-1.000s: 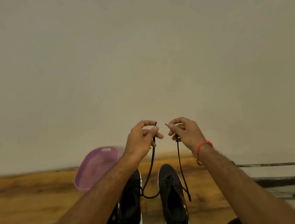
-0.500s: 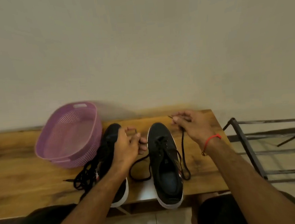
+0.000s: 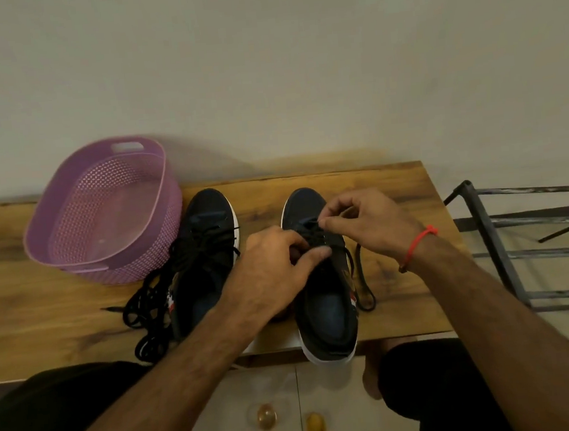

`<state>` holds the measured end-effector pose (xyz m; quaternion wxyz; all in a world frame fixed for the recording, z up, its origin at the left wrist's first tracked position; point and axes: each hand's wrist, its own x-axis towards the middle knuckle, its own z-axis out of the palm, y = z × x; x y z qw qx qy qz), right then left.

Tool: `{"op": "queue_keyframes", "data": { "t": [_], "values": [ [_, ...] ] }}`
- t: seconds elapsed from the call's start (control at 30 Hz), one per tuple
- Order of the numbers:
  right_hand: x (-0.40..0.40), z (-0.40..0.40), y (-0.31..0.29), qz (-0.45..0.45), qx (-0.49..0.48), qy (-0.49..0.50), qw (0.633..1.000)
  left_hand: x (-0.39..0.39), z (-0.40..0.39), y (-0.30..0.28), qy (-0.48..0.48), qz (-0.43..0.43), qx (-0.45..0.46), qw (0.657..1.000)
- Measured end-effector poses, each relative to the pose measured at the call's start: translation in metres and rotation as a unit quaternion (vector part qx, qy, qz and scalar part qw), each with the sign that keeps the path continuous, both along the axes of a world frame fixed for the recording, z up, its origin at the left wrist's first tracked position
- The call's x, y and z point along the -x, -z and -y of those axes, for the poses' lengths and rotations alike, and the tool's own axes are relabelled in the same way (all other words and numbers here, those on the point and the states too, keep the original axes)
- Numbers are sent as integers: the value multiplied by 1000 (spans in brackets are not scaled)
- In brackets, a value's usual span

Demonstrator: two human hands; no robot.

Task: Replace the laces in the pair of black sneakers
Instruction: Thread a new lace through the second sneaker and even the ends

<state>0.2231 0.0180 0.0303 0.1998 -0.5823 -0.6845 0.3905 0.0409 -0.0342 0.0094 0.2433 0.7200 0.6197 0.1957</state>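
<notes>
Your left hand (image 3: 274,271) steadies the right sneaker (image 3: 323,280), fingers curled at its eyelets — your right hand (image 3: 366,225) pinches the lace (image 3: 362,277) to thread it.

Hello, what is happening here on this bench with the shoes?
A person is lacing a pair of black sneakers on a wooden bench. Both hands work at the right sneaker: the right hand pinches the black lace near the front eyelets, and the left hand grips at the laced part beside it. A slack loop of that lace lies on the bench. The left sneaker has laces across it, with a loose pile of black laces beside it. A purple basket stands at the left.
</notes>
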Motion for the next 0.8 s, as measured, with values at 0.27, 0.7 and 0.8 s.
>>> {"op": "queue_keyframes", "data": {
  "t": [0.27,0.7,0.8],
  "values": [
    [7,11,-5,93,15,-83,992,-1,5,-3,-32,21,61,997],
    [16,16,1,155,-28,-105,982,8,1,5,-123,223,218,942],
    [19,16,3,187,-31,-99,977,9,-1,7,-119,223,217,943]
  ]
}}
